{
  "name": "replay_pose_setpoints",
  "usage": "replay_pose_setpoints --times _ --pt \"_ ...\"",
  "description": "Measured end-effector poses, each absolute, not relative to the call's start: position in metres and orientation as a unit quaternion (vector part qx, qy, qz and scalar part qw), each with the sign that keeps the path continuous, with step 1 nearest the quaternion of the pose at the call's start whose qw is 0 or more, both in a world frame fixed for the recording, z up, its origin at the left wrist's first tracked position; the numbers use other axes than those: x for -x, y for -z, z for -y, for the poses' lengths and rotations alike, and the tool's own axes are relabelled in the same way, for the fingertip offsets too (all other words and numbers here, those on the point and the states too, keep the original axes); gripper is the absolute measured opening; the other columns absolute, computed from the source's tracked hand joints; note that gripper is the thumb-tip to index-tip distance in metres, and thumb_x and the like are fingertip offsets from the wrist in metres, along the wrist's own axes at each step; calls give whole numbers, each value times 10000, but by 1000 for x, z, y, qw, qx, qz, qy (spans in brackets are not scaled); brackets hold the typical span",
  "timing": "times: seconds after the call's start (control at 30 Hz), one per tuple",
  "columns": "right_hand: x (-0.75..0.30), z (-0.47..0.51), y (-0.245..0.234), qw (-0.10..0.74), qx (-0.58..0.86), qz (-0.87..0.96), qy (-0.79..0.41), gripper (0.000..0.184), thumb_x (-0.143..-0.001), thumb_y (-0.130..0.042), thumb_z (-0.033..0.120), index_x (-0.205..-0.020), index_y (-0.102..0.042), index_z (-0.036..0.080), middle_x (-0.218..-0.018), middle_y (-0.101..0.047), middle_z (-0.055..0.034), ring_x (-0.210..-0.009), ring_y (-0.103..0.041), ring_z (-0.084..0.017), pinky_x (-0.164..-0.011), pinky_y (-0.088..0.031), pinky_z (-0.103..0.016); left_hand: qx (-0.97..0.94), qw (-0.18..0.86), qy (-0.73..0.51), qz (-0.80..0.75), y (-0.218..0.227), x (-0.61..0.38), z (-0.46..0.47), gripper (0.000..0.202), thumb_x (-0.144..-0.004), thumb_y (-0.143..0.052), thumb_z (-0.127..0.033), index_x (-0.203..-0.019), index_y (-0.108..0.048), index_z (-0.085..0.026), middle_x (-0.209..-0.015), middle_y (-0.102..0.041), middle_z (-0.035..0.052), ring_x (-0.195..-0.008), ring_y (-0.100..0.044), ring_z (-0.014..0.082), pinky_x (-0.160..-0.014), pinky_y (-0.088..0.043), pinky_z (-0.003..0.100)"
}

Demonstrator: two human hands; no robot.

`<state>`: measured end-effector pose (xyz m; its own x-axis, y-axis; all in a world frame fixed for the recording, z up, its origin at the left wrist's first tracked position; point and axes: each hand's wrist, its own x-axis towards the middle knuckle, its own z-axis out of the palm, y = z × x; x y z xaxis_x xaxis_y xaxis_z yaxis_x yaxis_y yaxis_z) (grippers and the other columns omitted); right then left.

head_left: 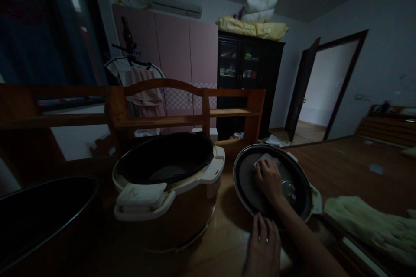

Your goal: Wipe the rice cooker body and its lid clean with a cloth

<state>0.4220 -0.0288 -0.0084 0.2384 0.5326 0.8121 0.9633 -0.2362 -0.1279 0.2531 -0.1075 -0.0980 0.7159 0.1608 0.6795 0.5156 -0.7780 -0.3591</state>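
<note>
A round lid (247, 194) from an electric cooker lies on the wooden table, its inner side facing up, with a dark rim and a metal fitting. On its inner face my right hand (269, 177) presses a crumpled white cloth or tissue (268, 159), fingers bent over it. My left hand (264, 242), wearing rings, rests at the lid's near edge with fingers stretched out and fingertips by the rim; its thumb is hidden. Left of the lid stands the electric cooker body (191, 207), open on top, with white handles and a dark interior.
A large dark pot (48, 216) stands at the far left. Behind the cooker runs a wooden shelf rail (159, 122). Pale green cloth (367, 220) lies at the right, near a wooden surface (344, 160). Wardrobes and an open door (302, 91) are further back.
</note>
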Motion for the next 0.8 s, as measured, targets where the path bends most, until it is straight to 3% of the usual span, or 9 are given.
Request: replay_pose_setpoints --times 0.43,0.8 --pt "-423 28 11 364 697 537 305 246 -984 -383 268 -1012 -619 206 -1011 -612 -117 -970 -542 -276 -876 -419 -415 875 274 353 189 91 -253 107 377 -877 -484 -341 -1151 -699 -196 -1151 -667 41 -1165 -560 263 -1068 -374 435" --pt "-421 29 10 363 658 597 280 417 -974 -412 250 -1381 -504 236 -1313 -556 -113 -1223 -495 -281 -1039 -404 -462 871 281 358 186 91 -252 108 390 -868 -488 -362 -1143 -704 -190 -1159 -668 51 -1165 -556 273 -1069 -375 447"
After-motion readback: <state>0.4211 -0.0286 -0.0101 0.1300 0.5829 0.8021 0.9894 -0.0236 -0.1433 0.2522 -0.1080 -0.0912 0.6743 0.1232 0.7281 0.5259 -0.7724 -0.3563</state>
